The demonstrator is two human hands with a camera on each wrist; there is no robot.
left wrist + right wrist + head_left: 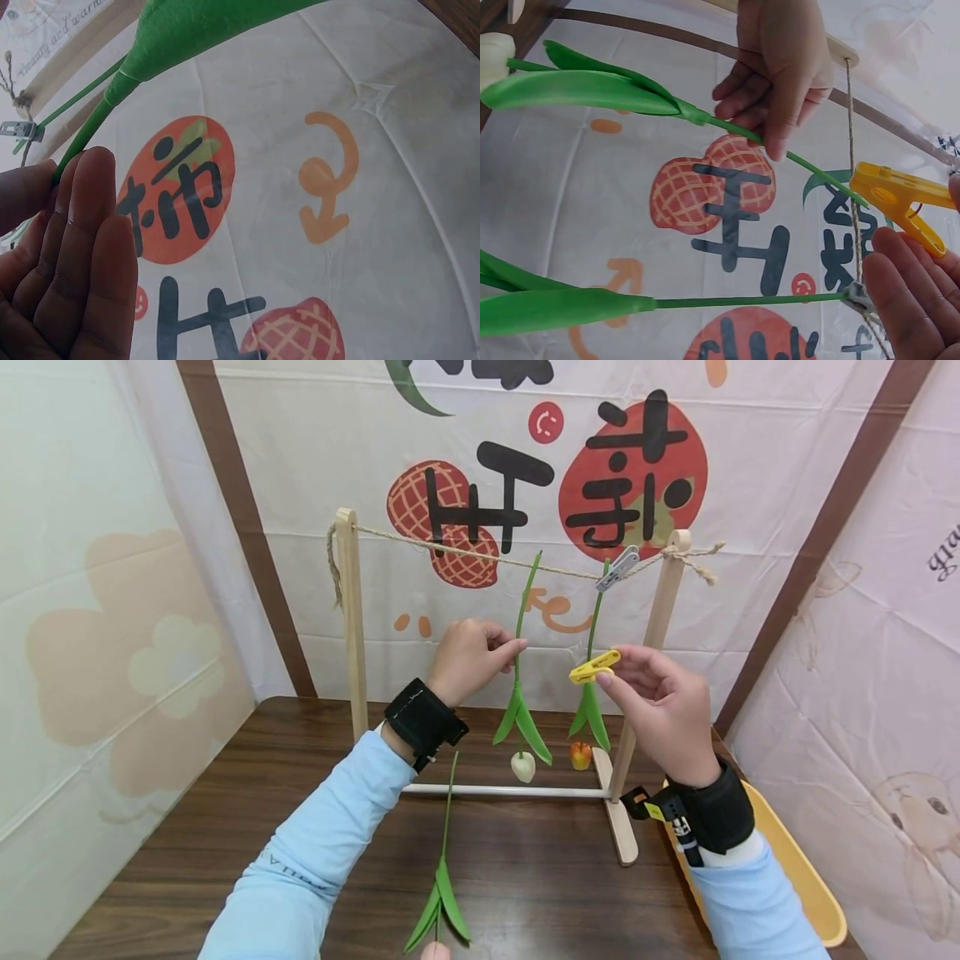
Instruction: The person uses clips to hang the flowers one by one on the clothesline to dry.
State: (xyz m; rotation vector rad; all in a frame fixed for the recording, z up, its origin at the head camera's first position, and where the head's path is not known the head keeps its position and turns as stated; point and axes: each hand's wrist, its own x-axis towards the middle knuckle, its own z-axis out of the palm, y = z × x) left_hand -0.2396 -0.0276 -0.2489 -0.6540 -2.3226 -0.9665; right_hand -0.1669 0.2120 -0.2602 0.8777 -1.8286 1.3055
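The left hand (468,656) pinches the green stem of a white tulip (517,643) that hangs head-down with its long axis near vertical, its top end reaching the twine (480,557) strung between the 2 posts of the wooden rack (348,627). The fingers are curled round the stem about midway along it, well below the twine and above the leaves. The right hand (663,702) pinches a yellow clothespin (595,667) between thumb and fingertips, with the peg's long axis close to horizontal and its tip pointing left toward the stem; whether its jaws stand apart cannot be told. The peg lies just right of the held stem and clearly lower than the twine, so the stem's upper end sits up and to the left of it. Between them hangs a second tulip (592,693), an orange one, fixed to the twine by a grey clothespin (617,568). A third flower (442,877) lies loose on the worktop (540,877) near the left sleeve.
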